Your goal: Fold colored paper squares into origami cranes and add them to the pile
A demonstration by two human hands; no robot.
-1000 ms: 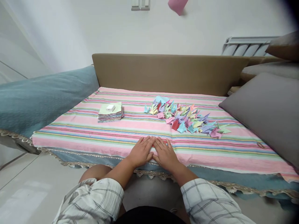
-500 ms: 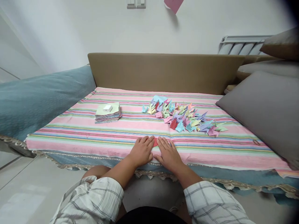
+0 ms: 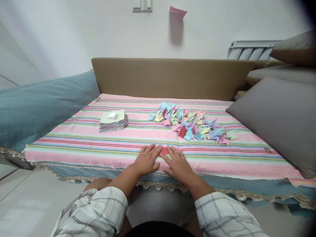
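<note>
Red paper (image 3: 164,151) lies partly under both hands (image 3: 146,160) (image 3: 179,165), which rest palms down, flat and unclenched, fingers angled inward.

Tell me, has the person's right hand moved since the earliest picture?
Yes: the right hand has shifted slightly rightward, judged against the red paper crane lying beyond it on the striped cloth.

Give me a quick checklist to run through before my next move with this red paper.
1. Left hand on the red paper: ok, fingers over its left part.
2. Right hand on it: ok, fingers at its right part.
3. Red paper apart from the folded paper figures: ok, striped cloth shows between.
4. Paper stack weighted: ok, a white block sits on top.
5. Red paper's edges aligned: cannot tell, fingers cover part.
</note>
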